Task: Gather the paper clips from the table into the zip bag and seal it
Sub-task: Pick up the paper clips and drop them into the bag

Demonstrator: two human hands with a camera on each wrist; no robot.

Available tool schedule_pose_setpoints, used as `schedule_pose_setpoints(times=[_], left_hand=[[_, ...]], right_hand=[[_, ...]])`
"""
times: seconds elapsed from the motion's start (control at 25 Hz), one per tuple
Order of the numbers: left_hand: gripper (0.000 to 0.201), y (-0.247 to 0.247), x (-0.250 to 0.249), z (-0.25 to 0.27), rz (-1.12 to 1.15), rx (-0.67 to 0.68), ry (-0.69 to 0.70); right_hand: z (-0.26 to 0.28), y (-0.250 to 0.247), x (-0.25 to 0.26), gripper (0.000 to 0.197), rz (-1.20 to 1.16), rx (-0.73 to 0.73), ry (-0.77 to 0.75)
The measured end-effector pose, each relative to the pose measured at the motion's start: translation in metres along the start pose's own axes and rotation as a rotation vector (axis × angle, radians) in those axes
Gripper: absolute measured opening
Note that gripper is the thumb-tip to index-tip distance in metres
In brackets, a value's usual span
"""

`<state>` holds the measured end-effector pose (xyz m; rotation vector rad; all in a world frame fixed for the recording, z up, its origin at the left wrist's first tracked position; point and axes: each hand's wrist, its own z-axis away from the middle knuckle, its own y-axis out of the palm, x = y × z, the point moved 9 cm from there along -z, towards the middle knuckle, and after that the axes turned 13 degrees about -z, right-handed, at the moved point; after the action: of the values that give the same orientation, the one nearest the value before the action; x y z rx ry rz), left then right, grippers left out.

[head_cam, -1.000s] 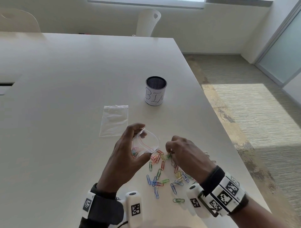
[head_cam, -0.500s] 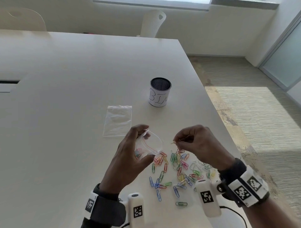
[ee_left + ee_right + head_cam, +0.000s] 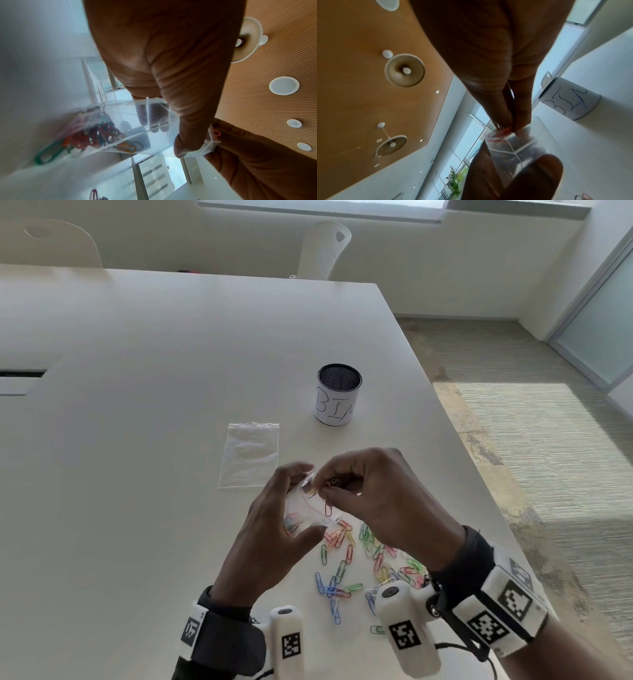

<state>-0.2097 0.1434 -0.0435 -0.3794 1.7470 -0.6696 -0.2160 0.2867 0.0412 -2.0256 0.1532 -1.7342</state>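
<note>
My left hand (image 3: 274, 529) grips a small clear zip bag (image 3: 310, 510) just above the table, its mouth held open toward the right. Several coloured clips lie inside the bag (image 3: 102, 134). At the bag's mouth my right hand (image 3: 363, 491) pinches a few paper clips (image 3: 325, 491) between thumb and fingertips (image 3: 510, 124). Many loose coloured paper clips (image 3: 356, 563) are scattered on the white table (image 3: 137, 440) below and to the right of both hands.
A second, flat clear zip bag (image 3: 250, 453) lies on the table just beyond my left hand. A mesh cup labelled BIN (image 3: 337, 398) stands farther back right. The table's right edge (image 3: 479, 474) runs close past the clip pile.
My right hand rose from the clip pile with a few clips pinched and moved left to the bag's mouth. My left hand kept holding the bag in place.
</note>
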Motion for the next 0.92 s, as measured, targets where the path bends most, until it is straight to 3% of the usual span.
schedule_pose_setpoints(times=[0.2,0.44,0.52,0.64,0.8,0.88,0.92], left_hand=[[0.074,-0.001,-0.001,0.001,0.007,-0.006,-0.002],[0.075,-0.003,-0.001,0.002,0.01,-0.013,0.008],[0.075,-0.004,-0.003,0.002,0.019,-0.017,0.02],[0.075,-0.005,-0.004,0.002,0.01,-0.032,0.035],[0.077,-0.006,0.0,0.002,0.008,-0.049,0.038],[0.076,-0.006,-0.001,0.002,0.008,-0.051,0.043],[0.074,-0.007,-0.001,0.002,0.007,-0.05,0.044]], right_hand=[[-0.002,0.005,0.006,0.016,0.052,0.065,-0.023],[-0.007,-0.034,-0.019,0.01,0.144,-0.105,-0.01],[-0.006,-0.021,-0.047,0.012,0.254,0.002,0.077],[0.004,0.01,-0.076,0.034,0.358,0.238,0.173],[0.025,0.047,-0.082,0.078,0.448,0.446,0.108],[0.036,0.061,-0.081,0.083,0.528,0.517,0.043],[0.04,0.066,-0.08,0.076,0.538,0.538,0.018]])
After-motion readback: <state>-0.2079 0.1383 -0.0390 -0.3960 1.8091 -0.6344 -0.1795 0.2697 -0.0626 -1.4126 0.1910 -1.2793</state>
